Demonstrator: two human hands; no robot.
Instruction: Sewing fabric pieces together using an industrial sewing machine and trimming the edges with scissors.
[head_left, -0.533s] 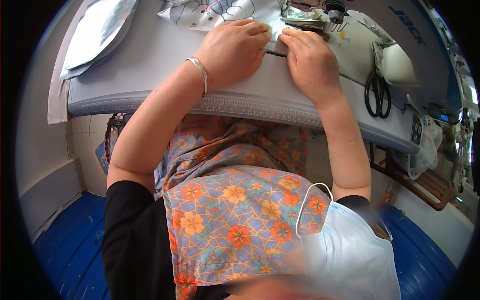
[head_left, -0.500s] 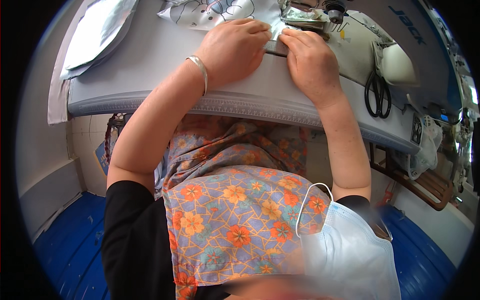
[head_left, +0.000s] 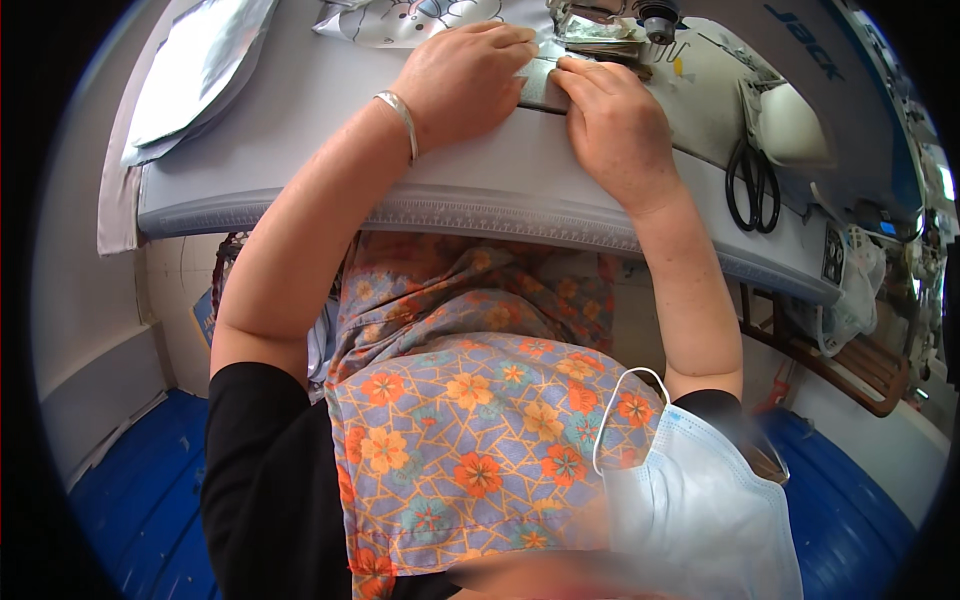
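Lying far left on the grey counter (head_left: 300, 150): a stack of pale fabric pieces (head_left: 200, 70). Left hand (head_left: 465, 80), bangle on wrist, presses flat, fingers together, on the printed white fabric (head_left: 420, 18) at the top edge. Right hand (head_left: 615, 125) just beside it, fingertips pinching the fabric edge near the sewing machine's presser foot (head_left: 600, 25). Black scissors (head_left: 752, 185) lie further right, well apart from both hands.
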